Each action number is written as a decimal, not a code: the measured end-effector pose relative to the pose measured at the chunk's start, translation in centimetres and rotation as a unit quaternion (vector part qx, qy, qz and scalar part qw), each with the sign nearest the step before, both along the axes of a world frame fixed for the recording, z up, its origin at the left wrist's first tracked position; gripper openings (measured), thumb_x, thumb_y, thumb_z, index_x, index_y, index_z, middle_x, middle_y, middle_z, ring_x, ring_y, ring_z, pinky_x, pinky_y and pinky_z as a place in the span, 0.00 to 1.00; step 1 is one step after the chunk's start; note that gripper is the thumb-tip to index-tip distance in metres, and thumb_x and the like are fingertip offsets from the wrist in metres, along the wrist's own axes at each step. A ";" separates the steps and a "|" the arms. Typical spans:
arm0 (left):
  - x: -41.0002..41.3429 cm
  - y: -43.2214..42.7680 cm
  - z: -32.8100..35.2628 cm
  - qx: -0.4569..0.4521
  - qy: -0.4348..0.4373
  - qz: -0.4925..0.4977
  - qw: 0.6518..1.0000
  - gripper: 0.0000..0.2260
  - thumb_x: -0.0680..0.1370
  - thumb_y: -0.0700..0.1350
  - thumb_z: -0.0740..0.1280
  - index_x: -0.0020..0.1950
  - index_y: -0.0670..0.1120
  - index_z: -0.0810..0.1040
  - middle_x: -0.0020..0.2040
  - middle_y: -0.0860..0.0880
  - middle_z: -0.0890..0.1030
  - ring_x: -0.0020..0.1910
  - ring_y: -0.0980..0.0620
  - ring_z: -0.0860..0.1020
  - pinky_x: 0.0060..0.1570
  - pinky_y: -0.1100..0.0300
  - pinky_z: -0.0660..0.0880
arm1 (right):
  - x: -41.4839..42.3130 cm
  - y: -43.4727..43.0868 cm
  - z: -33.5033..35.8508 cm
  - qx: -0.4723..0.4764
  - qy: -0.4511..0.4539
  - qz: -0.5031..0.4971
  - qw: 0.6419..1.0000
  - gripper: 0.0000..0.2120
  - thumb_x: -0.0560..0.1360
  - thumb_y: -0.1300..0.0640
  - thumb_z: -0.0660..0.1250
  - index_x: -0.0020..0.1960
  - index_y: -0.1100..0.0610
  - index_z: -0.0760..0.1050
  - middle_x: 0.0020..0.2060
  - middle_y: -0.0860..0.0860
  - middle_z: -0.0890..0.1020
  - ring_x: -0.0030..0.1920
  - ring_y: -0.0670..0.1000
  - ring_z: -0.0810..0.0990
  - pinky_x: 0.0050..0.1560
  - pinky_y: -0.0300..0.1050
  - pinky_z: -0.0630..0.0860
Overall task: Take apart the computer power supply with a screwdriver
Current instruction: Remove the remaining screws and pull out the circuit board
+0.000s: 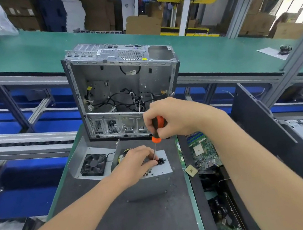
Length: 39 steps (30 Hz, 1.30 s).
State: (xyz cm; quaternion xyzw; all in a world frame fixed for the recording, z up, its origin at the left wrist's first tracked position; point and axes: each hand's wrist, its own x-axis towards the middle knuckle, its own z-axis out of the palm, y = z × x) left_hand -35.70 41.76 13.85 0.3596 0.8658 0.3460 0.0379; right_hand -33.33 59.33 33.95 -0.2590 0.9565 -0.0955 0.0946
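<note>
Power supply (153, 185) on dark bench mat (133, 225), green conveyor (19, 52) behind.

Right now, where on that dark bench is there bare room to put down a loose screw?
The widest bare patch of the dark mat lies in front of the power supply, down to the near edge. A narrower strip runs left of the fan cover. It is crowded behind, by the computer case, and right, by the circuit board.
</note>
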 end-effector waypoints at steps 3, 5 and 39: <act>0.0 0.0 -0.1 0.007 -0.001 0.002 1.000 0.02 0.81 0.48 0.72 0.52 0.51 0.82 0.49 0.54 0.80 0.49 0.56 0.80 0.55 0.59 0.76 | -0.2 -0.4 0.5 -0.003 -0.023 0.057 0.998 0.10 0.68 0.63 0.72 0.41 0.48 0.80 0.45 0.46 0.78 0.44 0.44 0.77 0.44 0.42 0.75; 0.0 0.1 -0.1 0.008 -0.003 0.004 1.000 0.01 0.81 0.47 0.72 0.51 0.51 0.82 0.49 0.55 0.80 0.49 0.57 0.80 0.55 0.59 0.76 | 0.0 -0.8 0.3 -0.011 -0.011 0.044 0.999 0.08 0.71 0.59 0.71 0.47 0.47 0.81 0.43 0.46 0.79 0.43 0.45 0.77 0.43 0.45 0.76; 0.3 0.0 0.1 0.019 0.009 0.006 1.000 0.03 0.80 0.47 0.72 0.50 0.49 0.80 0.48 0.56 0.80 0.49 0.60 0.78 0.53 0.66 0.72 | 0.3 -1.0 -1.4 0.003 0.078 -0.100 0.992 0.05 0.76 0.53 0.70 0.49 0.50 0.74 0.41 0.45 0.76 0.42 0.43 0.74 0.36 0.43 0.67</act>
